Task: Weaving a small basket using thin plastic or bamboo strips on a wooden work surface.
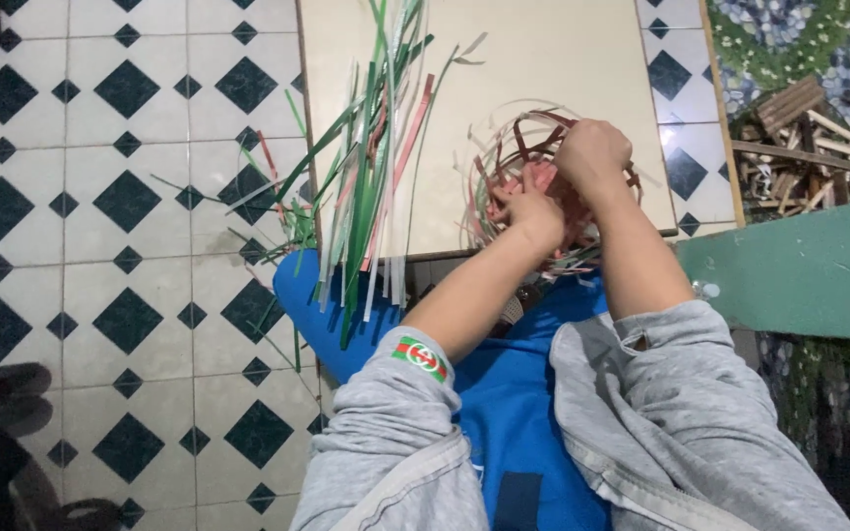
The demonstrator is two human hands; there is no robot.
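Woven strip bundle point(523, 162): loose loops of brown, red and pale strips, lying on the cream board point(553, 59), right of centre. Left hand point(533, 211) pinched shut on its near strands; right hand point(592, 152) closed on the far loops. Green and white strips point(376, 147) lie fanned to the left.

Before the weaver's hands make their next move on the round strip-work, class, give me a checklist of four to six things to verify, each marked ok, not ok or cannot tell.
1. Both hands on the work: left hand and right hand both grip the round woven piece. Ok.
2. Piece supported: it sits over the pale board, near its front edge. Ok.
3. Spare strips within reach: the bundle of green, white and pink strips lies just left of the hands. Ok.
4. Strips tidy: several have spilled onto the tiled floor. Not ok.
5. Which strip the fingers pinch: hidden by the hands. Cannot tell.
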